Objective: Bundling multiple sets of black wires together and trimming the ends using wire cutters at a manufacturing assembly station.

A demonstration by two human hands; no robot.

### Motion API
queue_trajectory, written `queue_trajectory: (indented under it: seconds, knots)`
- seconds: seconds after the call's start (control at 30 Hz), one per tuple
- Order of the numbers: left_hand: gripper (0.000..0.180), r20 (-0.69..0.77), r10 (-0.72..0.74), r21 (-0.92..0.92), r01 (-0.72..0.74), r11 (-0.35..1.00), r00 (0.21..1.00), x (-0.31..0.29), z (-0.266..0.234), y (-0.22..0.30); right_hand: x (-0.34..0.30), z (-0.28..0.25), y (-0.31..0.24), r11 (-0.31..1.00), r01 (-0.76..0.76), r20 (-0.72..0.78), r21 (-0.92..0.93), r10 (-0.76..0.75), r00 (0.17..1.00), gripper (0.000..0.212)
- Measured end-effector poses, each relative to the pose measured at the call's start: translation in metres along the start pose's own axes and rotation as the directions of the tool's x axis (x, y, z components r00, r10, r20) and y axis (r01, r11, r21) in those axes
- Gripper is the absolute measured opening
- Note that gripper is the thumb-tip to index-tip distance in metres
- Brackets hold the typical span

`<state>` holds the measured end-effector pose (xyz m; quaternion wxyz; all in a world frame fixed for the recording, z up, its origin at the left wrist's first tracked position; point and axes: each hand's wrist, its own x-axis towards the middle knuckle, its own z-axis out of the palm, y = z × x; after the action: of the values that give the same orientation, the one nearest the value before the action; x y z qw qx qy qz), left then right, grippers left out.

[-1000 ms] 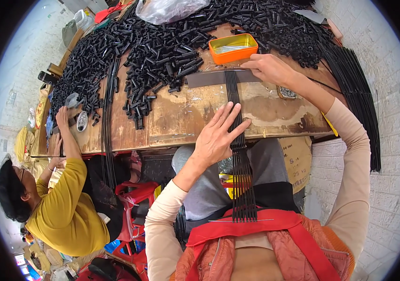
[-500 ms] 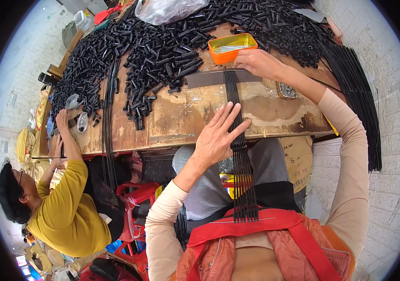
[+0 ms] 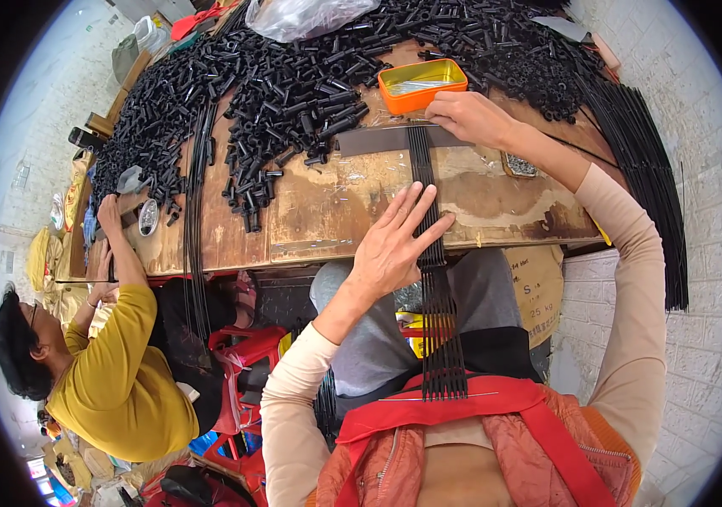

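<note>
Rods lie across the strip; judged light, springy, slick, best held bundled nearside of it. Left hand rests there, fingers apart; right hand at strip, finger closure undetermined.

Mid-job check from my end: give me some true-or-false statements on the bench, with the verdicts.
1. The left hand lies on the black rods. True.
2. The orange box is empty. False: thin, pale sticks lie in it.
3. The right hand is inside that box. False: it is outside, by the grey strip.
4. A co-worker in a yellow top is at the left. True.
</note>
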<state>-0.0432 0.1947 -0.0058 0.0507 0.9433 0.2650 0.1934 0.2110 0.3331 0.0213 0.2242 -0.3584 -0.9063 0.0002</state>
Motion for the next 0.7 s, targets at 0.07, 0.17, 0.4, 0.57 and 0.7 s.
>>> queue_trajectory:
  seconds: [0.07,0.17,0.4,0.57,0.7]
  knots:
    - [0.087,0.009,-0.001,0.011,0.0,1.0,1.0,-0.0002,-0.0006,0.0001,0.0013,0.0012,0.0001,1.0,0.01,-0.002,-0.005,-0.01,1.0,0.012]
    - [0.087,0.008,-0.007,0.002,0.007,1.0,1.0,0.0002,-0.0003,0.0002,0.0023,0.0007,-0.0004,1.0,0.019,-0.004,-0.022,-0.02,1.0,0.012]
    - [0.085,-0.004,0.0,0.004,0.0,1.0,1.0,0.0,0.0008,-0.0008,0.0021,0.0009,-0.0026,1.0,-0.014,-0.006,-0.022,0.013,1.0,0.011]
    - [0.084,0.02,0.004,0.033,-0.005,0.999,1.0,0.0011,0.0001,0.0,0.0016,0.0036,-0.0004,0.999,-0.04,-0.009,0.02,0.041,0.999,0.012]
    - [0.085,0.005,0.002,0.021,-0.002,1.0,1.0,-0.0003,0.0012,-0.0012,0.0038,0.0031,-0.004,0.998,0.015,-0.029,-0.068,-0.017,0.999,0.01]
